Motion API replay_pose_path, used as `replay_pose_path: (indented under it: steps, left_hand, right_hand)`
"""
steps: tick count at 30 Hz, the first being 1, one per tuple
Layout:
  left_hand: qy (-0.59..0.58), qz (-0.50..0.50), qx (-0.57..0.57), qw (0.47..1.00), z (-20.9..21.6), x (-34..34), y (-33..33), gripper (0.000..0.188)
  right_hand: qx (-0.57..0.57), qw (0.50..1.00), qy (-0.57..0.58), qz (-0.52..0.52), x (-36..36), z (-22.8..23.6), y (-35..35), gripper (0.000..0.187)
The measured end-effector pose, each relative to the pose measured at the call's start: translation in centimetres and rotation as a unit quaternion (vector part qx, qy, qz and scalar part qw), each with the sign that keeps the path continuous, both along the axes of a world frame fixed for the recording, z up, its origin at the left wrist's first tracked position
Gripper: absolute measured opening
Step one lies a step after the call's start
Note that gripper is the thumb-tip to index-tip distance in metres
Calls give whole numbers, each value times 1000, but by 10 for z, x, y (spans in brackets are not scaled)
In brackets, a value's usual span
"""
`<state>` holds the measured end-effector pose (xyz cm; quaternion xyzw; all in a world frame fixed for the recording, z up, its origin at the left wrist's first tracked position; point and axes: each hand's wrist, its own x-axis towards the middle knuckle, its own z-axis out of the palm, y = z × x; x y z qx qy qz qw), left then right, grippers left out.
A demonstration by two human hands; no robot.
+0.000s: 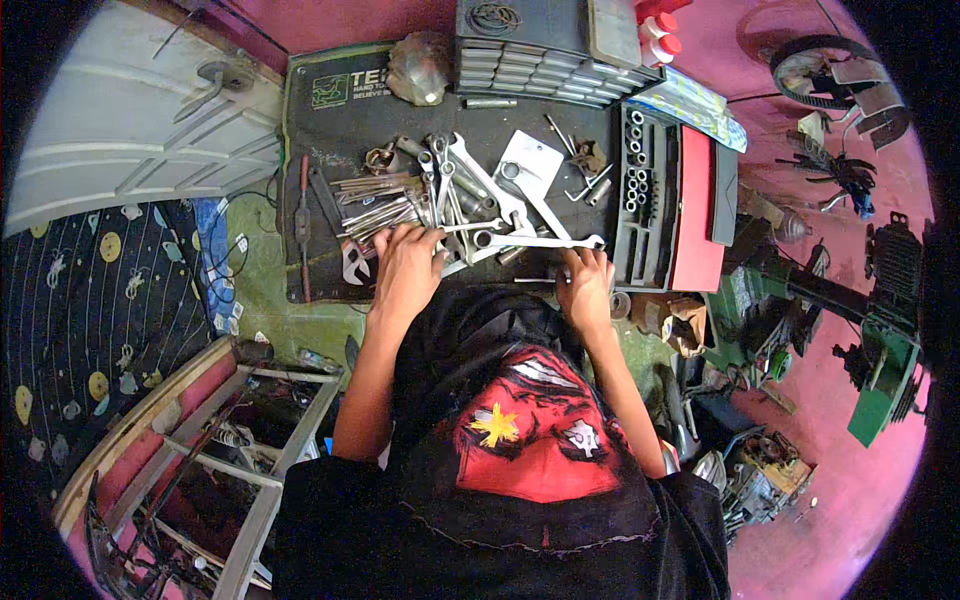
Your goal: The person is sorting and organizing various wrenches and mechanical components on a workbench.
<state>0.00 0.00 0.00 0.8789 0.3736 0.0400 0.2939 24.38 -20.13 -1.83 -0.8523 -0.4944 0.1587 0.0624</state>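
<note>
My left hand (405,268) reaches over the left side of a tool pile, its fingers bent. A small wrench (470,227) sticks out to the right from its fingertips and seems held there. At the pile's right side, my right hand (588,285) has curled fingers close below the open end of a long combination wrench (540,242). Whether they grip it is hidden. A thin metal rod (535,280) lies beside that thumb. Between and beyond the hands are more wrenches (480,180), and a bundle of slim rods (375,212). An adjustable wrench (354,265) lies left of my left hand.
A dark mat (330,120) covers the bench. A small-drawer cabinet (540,68) stands at the back, beside a crumpled bag (418,70). An open socket case (645,225) with a red lid (696,215) sits at right. A metal ladder (255,500) stands lower left.
</note>
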Motion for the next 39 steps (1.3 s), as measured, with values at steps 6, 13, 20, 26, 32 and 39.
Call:
replay_pose_path:
  steps: [6, 13, 20, 26, 32, 39]
  left_hand:
    - [-27, 97, 65, 993, -2, -17, 2, 26]
    - [-35, 223, 96, 969, -10, -49, -6, 26]
    - [-23, 277, 115, 954, -6, -63, -13, 22]
    - [-12, 233, 62, 970, -4, -72, -20, 17]
    - [-52, 161, 82, 982, -3, -45, -12, 20]
    - [-75, 110, 111, 985, -1, 1, 28, 27]
  right_hand:
    - [75, 992, -8, 102, -20, 14, 57, 42]
    - [84, 980, -1, 180, -31, 21, 100, 41]
    - [89, 972, 1, 216, -30, 20, 141, 39]
    - [82, 963, -27, 255, -17, 16, 191, 42]
    - [125, 959, -53, 249, -21, 12, 217, 49]
    - [70, 956, -51, 282, -21, 1, 247, 80]
